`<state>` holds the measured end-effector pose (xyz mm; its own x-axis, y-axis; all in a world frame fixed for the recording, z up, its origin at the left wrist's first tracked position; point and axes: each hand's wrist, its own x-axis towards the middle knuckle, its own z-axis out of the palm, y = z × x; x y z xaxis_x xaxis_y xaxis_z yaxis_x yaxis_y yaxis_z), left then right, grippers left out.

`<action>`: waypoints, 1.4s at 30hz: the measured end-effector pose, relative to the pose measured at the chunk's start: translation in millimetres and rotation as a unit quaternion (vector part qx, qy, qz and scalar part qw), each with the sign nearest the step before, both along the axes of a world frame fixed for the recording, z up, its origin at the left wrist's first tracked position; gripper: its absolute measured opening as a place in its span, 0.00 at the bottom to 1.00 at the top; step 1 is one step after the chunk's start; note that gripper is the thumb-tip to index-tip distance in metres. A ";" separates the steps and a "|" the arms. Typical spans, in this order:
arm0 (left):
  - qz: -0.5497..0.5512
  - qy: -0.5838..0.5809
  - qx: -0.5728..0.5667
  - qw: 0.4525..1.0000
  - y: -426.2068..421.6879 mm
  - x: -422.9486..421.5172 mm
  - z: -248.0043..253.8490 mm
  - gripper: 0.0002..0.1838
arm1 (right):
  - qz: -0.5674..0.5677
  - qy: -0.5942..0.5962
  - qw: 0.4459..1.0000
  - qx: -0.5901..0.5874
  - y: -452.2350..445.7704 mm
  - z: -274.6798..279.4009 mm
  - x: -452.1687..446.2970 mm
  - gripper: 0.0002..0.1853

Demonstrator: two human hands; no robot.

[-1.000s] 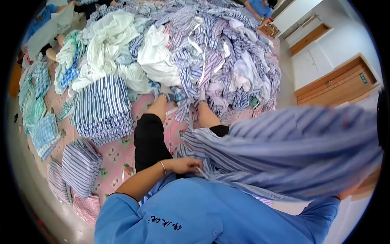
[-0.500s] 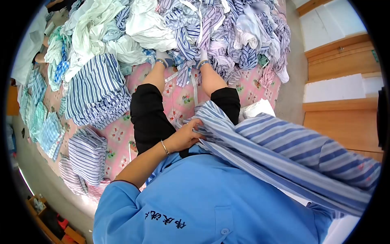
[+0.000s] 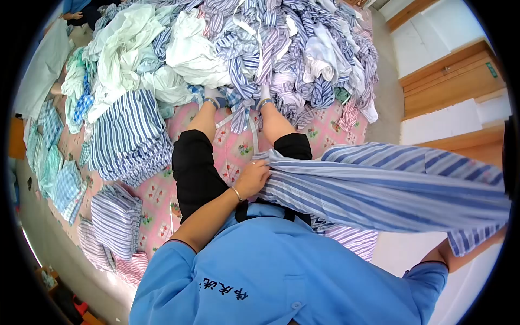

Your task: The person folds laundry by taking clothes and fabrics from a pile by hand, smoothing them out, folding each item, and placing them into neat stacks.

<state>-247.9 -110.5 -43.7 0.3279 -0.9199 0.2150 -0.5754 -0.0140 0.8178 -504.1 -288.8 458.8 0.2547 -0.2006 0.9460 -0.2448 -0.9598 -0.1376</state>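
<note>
A blue-and-white striped garment is stretched sideways across my lap, past the right edge of the view. My left hand, with a bracelet at the wrist, is closed on its gathered left end, above my thighs. Of my right arm only the forearm shows, reaching up behind the garment's far end at the right edge. My right hand itself is out of sight. Whether the garment is a top or trousers I cannot tell. Beneath it, by my right hip, lies purple-and-white striped cloth.
A large heap of loose striped and white clothes lies around my feet. Folded blue-striped clothes and another folded stack are at my left on the pink flowered sheet. Another person's hand shows at upper left. A wooden door is at right.
The garment has been pulled out straighter and tauter to the right, and its upper part has swung up. My left hand has shifted slightly; my right forearm has come into view.
</note>
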 end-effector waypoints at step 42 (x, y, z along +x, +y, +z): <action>0.403 -0.002 0.209 0.891 191.0 99.0 1.7 0.18 | 0.303 0.493 0.786 0.216 -3.6 -427.2 152.7 0.32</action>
<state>-148.9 80.5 -42.0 0.9183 -0.3858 -0.0885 -0.2438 -0.7275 0.6413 -351.4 -292.4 31.6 0.9944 -0.0078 0.1056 0.0478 -0.8568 -0.5134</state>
